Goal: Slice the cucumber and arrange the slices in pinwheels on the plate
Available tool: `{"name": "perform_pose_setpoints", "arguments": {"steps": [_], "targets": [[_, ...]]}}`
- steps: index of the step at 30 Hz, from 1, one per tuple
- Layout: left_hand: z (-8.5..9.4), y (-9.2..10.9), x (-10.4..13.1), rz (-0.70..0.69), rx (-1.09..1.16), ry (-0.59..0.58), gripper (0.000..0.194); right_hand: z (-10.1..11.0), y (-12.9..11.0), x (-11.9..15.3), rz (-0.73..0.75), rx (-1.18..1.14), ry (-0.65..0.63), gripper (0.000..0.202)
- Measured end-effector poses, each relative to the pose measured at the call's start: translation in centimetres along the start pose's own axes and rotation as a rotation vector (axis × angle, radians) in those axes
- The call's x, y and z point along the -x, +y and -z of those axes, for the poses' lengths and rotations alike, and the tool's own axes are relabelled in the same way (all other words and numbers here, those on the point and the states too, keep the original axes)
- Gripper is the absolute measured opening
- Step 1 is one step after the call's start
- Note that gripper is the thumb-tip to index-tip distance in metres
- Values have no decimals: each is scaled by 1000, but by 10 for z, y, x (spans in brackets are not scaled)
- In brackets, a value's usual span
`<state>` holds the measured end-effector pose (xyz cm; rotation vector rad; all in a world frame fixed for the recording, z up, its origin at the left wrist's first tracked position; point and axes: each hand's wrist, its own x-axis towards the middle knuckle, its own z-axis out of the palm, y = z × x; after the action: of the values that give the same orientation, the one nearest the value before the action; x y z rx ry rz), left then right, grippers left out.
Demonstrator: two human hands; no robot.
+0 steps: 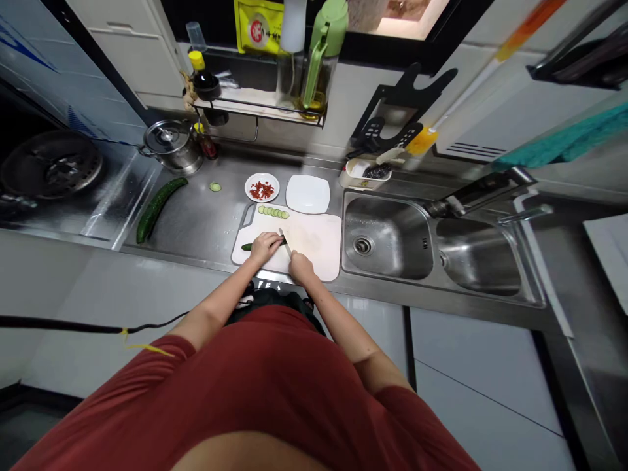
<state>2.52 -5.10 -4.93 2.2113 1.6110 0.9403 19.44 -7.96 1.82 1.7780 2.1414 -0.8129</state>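
On a white cutting board (314, 239), my left hand (266, 247) presses down on a dark green cucumber piece (246, 247), fingers closed over it. One end of the piece sticks out left of the hand and the other just past the fingertips. My right hand (301, 268) grips the handle of a kitchen knife (286, 243), whose blade lies against the cucumber's right end. A row of thin cucumber slices (273, 212) rests at the board's far left. Behind the board are a white plate with chopped red pieces (261, 188) and a bare white square plate (308, 194).
A whole cucumber (157, 208) and a cut cucumber end (214, 186) lie on the steel counter to the left. A lidded pot (171, 145) stands behind them. The double sink (387, 235) is right of the board. A wall shelf (265, 111) holds bottles.
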Motion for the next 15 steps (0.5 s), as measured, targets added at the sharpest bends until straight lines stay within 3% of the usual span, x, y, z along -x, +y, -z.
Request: {"name": "perform_pose_setpoints", "arguments": {"steps": [15], "targets": [[-2,-2,0,8,-8,1,20,0,-11,-19,-21,-42,42,27]]}}
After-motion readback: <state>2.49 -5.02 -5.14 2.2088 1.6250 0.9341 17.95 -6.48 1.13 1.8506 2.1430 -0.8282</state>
